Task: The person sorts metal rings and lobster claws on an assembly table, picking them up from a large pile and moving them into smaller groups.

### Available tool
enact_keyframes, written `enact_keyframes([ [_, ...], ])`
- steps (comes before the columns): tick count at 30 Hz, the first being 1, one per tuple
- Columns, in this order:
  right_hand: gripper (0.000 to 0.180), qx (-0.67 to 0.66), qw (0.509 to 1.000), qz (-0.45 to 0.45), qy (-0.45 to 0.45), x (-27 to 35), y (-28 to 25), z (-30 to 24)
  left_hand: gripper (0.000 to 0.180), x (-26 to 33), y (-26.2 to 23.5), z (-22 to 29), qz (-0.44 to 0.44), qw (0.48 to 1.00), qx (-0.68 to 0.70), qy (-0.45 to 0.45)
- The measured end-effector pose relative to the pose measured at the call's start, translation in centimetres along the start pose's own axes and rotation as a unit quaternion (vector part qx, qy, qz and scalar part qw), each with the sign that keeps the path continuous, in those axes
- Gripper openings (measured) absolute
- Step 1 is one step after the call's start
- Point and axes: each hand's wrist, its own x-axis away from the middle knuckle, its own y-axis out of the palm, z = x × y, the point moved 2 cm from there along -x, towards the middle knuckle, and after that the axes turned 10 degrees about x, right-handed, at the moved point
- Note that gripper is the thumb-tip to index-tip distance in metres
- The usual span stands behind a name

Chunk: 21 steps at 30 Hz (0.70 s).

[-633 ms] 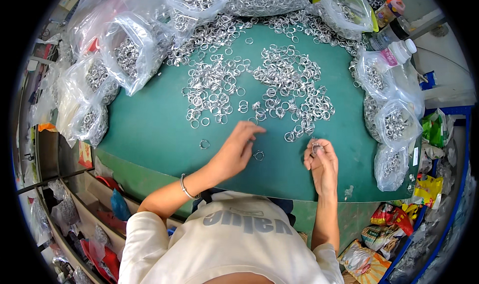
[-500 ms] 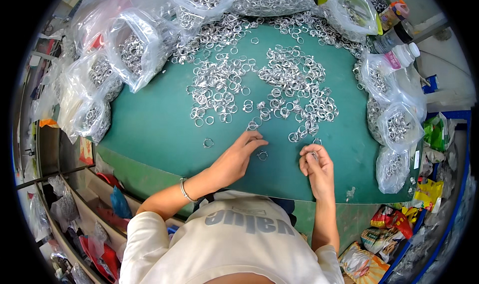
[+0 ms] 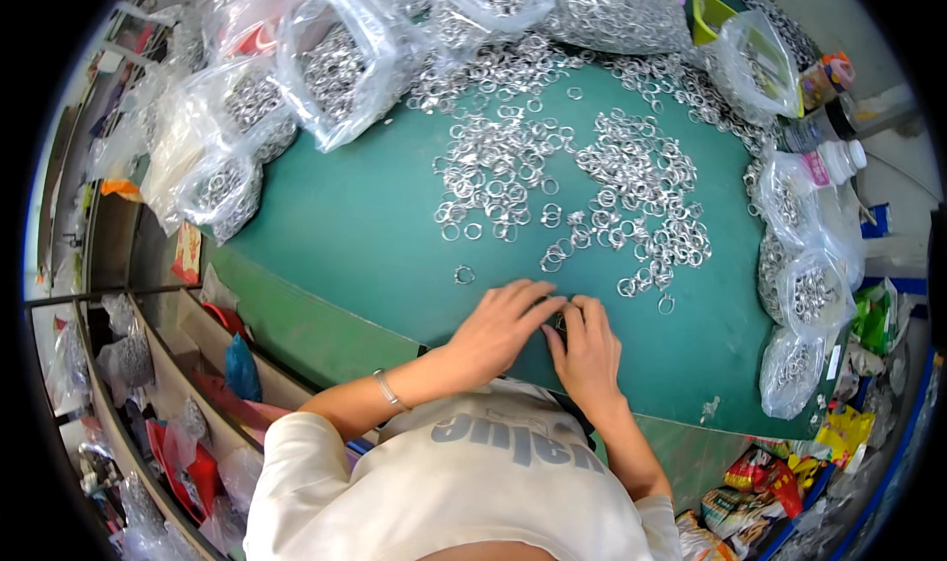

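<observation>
My left hand and my right hand meet close to the near edge of the green table mat. A dark bit of metal, seemingly a ring, shows between the thumb and fingers of my right hand, which is closed on it. The left fingers are bent and pressed together beside it; whatever they grip is hidden. One silver-coloured ring lies alone left of my hands. Beyond them spread two loose piles of rings, a left pile and a right pile.
Clear plastic bags of rings line the mat: an open bag at the far left, a full bag at the back, small bags on the right. A white-capped bottle stands at right. Wooden shelving is at lower left.
My right hand has come left to meet my left hand. The single ring in front of my left hand is now covered by my hands. The whole view has shifted.
</observation>
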Motion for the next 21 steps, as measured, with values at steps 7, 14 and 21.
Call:
enact_keyframes([
  [7,0.042,-0.054,0.998,0.002,-0.032,-0.7,3.6,-3.6,0.063,3.4,-1.4,-1.5,0.048,0.990,0.095,-0.089],
  [14,0.062,-0.250,0.964,-0.077,-0.054,-3.6,3.8,-6.4,0.063,4.5,-4.0,-2.9,0.069,0.992,0.005,-0.104],
  [21,0.052,-0.397,0.913,-0.083,0.053,-1.7,2.7,-3.2,0.058,3.5,-2.1,-3.6,0.055,0.997,-0.046,-0.032],
])
